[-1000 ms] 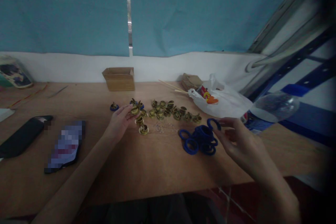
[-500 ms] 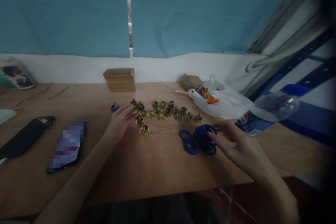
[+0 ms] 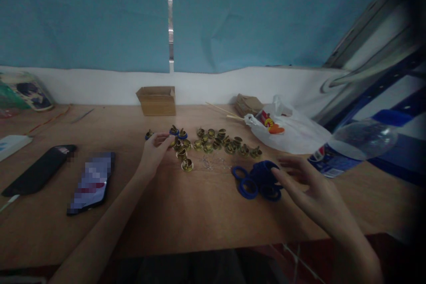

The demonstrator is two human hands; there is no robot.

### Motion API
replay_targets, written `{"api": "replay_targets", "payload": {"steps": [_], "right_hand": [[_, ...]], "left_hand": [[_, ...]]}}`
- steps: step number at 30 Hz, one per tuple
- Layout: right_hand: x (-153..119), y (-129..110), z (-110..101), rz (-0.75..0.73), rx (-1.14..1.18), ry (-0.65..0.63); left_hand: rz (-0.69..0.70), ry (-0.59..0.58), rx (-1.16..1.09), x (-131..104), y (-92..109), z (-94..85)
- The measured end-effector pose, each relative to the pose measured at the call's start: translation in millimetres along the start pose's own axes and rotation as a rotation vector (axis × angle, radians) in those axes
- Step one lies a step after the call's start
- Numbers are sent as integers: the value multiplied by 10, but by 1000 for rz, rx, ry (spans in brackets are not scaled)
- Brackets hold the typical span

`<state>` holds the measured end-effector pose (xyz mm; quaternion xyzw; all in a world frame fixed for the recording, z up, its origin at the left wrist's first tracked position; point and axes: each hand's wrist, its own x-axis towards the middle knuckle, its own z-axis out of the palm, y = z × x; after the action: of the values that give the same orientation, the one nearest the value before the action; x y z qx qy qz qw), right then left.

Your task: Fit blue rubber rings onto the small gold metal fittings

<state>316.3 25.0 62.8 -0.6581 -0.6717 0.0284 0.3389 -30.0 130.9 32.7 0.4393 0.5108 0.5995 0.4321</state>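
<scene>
My left hand point(image 3: 153, 153) reaches to the left end of a group of small brass cup-shaped pieces point(image 3: 208, 147) with upright tabs. Its thumb and fingers are pinched on one brass piece point(image 3: 173, 142), largely covered by the fingertips. Just beyond the fingers stand brass pieces with blue rings around their bases point(image 3: 183, 135). At the right, my right hand point(image 3: 308, 182) is beside a small heap of blue rings point(image 3: 248, 188). Its fingers are apart, with the thumb at the heap's edge; whether it touches a ring I cannot tell.
Thin wire-like bits point(image 3: 214, 162) lie before the brass pieces. Two phones point(image 3: 91, 182) are at the left. A cardboard box point(image 3: 158, 101) stands by the wall. A white plastic bag point(image 3: 299, 135) and a plastic bottle point(image 3: 353, 146) occupy the right side.
The view has turned slightly left, so everything sits further right. My left hand has lowered the brass piece slightly toward the group; my right hand stays by the blue rings.
</scene>
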Motion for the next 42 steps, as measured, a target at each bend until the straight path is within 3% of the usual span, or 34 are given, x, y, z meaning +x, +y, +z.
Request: {"api": "replay_targets", "payload": {"steps": [3, 7, 10, 13, 15, 17, 20, 22, 26, 29, 36, 42], "right_hand": [[13, -43, -32, -39, -25, 112], [43, -280, -101, -159, -102, 321], [53, -538, -96, -239, -117, 409], [74, -793, -3, -319, -67, 405], [125, -935, 114, -379, -21, 296], [223, -1041, 282, -455, 8, 94], [439, -1128, 629, -563, 1, -249], [580, -1153, 892, -610, -62, -355], [702, -1190, 1318, -650, -145, -311], [652, -1202, 1462, -641, -145, -237], [562, -1162, 1473, -618, -14, -218], [553, -1212, 1456, -552, 82, -180]], "left_hand": [[123, 41, 432, 17, -35, -66], [235, 10, 929, -13, -61, -103], [251, -25, 1170, -50, -82, -84], [235, -76, 1282, -78, -123, -63], [254, -93, 1302, -84, -163, -57], [297, -75, 1265, -76, -209, -54], [353, 1, 1176, -23, -263, -60], [373, 57, 1152, 49, -283, -92], [414, 153, 1145, 271, -335, -268], [457, 146, 1133, 444, -436, -450], [498, 15, 1050, 670, -694, -620], [521, 60, 957, 696, -688, -590]]}}
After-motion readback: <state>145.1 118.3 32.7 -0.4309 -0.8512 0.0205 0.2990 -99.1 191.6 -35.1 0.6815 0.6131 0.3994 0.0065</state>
